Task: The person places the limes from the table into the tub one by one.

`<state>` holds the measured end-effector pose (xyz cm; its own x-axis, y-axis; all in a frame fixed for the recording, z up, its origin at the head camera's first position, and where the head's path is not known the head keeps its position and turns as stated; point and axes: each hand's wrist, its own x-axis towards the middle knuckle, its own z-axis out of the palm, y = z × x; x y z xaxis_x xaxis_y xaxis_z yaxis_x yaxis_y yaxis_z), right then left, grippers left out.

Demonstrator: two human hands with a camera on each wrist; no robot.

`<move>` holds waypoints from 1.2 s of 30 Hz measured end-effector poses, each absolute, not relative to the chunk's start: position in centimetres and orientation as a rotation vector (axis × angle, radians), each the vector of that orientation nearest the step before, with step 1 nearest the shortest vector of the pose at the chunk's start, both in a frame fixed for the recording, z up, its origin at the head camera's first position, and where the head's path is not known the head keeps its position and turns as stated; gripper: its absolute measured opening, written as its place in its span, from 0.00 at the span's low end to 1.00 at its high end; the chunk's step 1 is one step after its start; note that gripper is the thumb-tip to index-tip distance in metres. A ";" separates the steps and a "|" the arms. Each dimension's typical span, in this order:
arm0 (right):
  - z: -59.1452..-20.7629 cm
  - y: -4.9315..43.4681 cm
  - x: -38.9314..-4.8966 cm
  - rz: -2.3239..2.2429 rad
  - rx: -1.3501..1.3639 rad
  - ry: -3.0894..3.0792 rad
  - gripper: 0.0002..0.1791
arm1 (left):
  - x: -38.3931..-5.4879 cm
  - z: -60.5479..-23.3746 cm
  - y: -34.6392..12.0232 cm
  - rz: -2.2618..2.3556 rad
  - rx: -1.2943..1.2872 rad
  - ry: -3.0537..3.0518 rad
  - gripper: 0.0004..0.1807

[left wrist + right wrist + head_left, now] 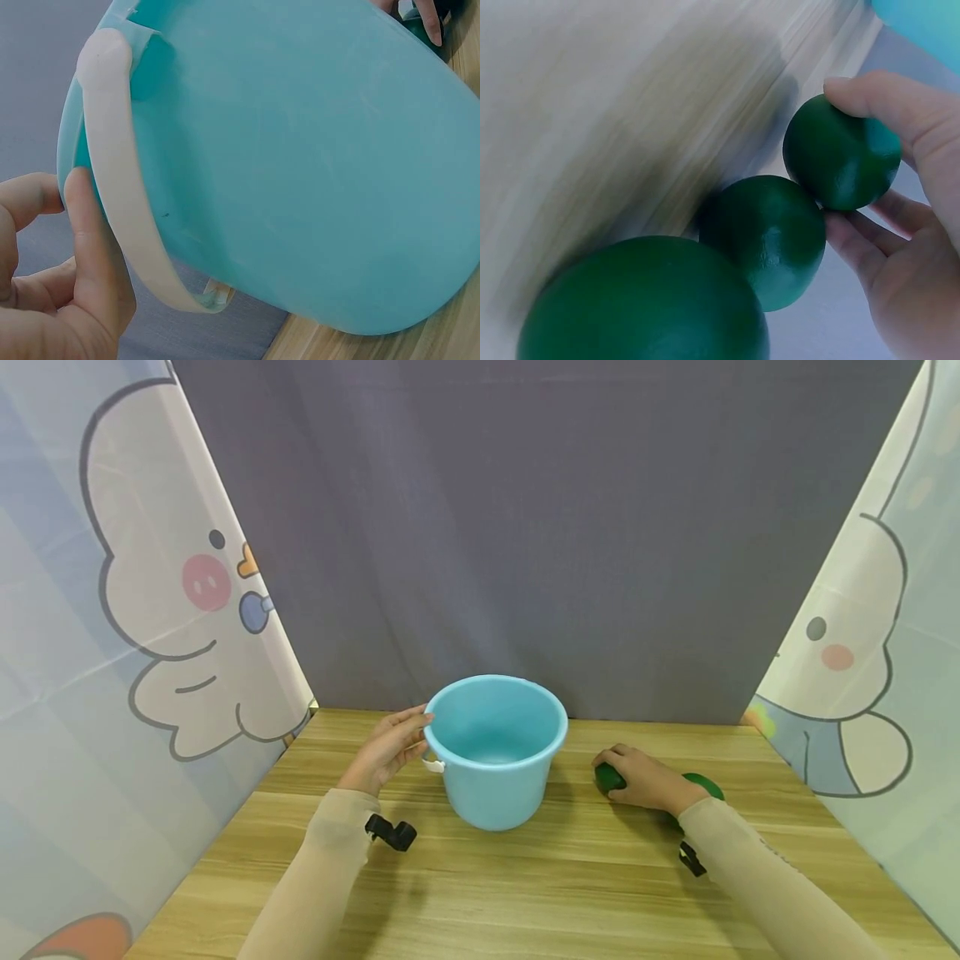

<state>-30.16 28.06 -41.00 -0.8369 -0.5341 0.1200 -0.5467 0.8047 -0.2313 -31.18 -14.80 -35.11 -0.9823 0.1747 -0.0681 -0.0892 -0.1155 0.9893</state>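
1. Right wrist view: we see the right grip (647, 777) pinching a small green ball (841, 154), thumb on one side and fingers on the other. From the head, this ball sits low over the counter (480, 893), to the right of the bucket (491, 793); we cannot tell whether it touches the wood.
2. We judge the ball light and fairly firm, hard to damage. Its glossy skin may slip and its round shape could roll, so we would take hold across the widest part, thumb opposite fingers.
3. Beside it we find a second ball (769, 240), touching or nearly so, and a larger-looking one (645, 307) nearest the camera. The same hold should suit the second; the nearest may want a wider spread.
4. Our left grip (386, 752) pinches the bucket's rim near the white handle (124, 165), which hangs down against the outside wall.
5. The bucket stands upright, mouth up; we see only bare blue plastic inside. It looks like thin, light plastic, a little springy and easily nudged, so we would steady it by the stiffer rim rather than the loose handle.
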 end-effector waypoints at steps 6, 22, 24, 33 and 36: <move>-40.9 28.0 -30.1 0.397 0.902 -2.906 0.27 | -31.1 -35.1 -14.8 2.219 0.107 1.961 0.30; -40.0 27.8 -29.7 0.443 0.888 -2.899 0.27 | -31.3 -35.1 -14.8 2.228 0.088 1.949 0.31; -39.9 27.9 -29.7 0.457 0.885 -2.897 0.28 | -31.3 -35.1 -14.8 2.226 0.090 1.950 0.31; -39.6 28.1 -29.7 0.509 0.873 -2.891 0.27 | -31.3 -35.1 -14.8 2.220 0.095 1.956 0.31; -39.5 28.2 -29.7 0.517 0.885 -2.875 0.27 | -31.2 -35.1 -14.8 2.218 0.098 1.959 0.31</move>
